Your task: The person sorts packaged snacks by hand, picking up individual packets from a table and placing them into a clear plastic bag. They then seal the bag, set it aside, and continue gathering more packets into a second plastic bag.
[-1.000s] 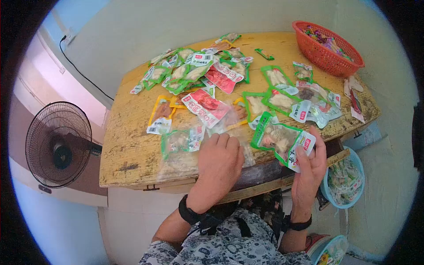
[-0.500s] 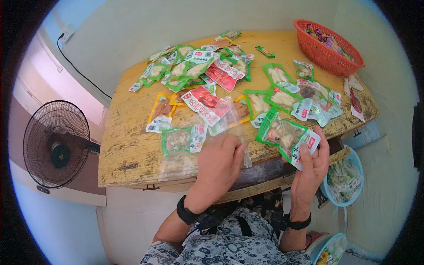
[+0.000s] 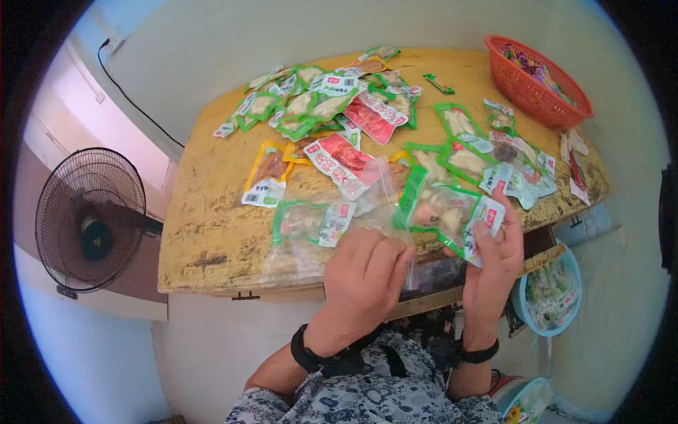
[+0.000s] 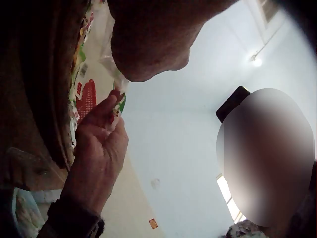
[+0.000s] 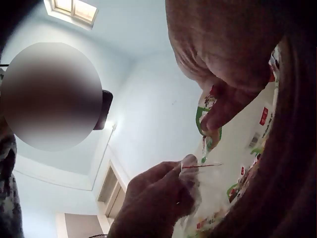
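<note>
Left hand point(image 3: 364, 279) pinching clear bag point(image 3: 298, 257) near front edge of table point(image 3: 212, 237) | right hand point(image 3: 493, 249) gripping green-edged packet point(image 3: 445, 212) by its white end, packet at bag's mouth, near front edge | packet pile point(image 3: 307, 104) toward back edge | red basket point(image 3: 526, 97) at back right corner

Item count: table point(image 3: 205, 240)

Left of table: one fan point(image 3: 92, 222). On table: one red basket point(image 3: 533, 99), two red-and-white packets point(image 3: 342, 162); piled green-edged packets point(image 3: 328, 107) overlap, uncountable. Table's near edge: one clear bag point(image 3: 293, 256), one held packet point(image 3: 448, 215). Below table's right: two blue tubs point(image 3: 519, 309).
</note>
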### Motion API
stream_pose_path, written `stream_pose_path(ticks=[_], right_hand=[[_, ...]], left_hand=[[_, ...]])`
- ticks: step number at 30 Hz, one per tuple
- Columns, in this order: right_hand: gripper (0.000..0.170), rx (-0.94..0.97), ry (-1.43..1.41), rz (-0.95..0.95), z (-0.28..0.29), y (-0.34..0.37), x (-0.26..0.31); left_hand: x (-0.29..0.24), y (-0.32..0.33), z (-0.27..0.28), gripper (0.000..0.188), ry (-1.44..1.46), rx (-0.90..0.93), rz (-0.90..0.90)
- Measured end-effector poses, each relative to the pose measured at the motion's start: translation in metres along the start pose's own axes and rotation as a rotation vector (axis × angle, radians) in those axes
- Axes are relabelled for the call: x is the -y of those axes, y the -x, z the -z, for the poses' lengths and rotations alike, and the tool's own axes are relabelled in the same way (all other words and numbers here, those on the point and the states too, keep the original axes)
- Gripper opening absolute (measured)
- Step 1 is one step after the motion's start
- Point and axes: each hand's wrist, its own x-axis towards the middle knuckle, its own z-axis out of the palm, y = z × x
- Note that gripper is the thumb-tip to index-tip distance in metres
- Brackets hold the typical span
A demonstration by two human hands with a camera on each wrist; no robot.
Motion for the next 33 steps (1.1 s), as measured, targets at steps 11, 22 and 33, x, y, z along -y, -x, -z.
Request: stream_pose_path(ticks=[11, 22, 33], right_hand=[[0.046, 0.156, 0.031, -0.176, -0.004, 0.004, -0.006], [0.044, 0.475, 0.093, -0.392, -0.039, 0.007, -0.008], [0.034, 0.722, 0.567, -0.168, -0.036, 0.007, -0.008]], left_hand=[[0.003, 0.005, 0.004, 0.017, 0.013, -0.074, 0.017], [-0.005, 0.007, 0.009, 0.019, 0.029, -0.073, -0.015], [0.012, 0.020, 0.025, 0.026, 0.115, -0.023, -0.036]])
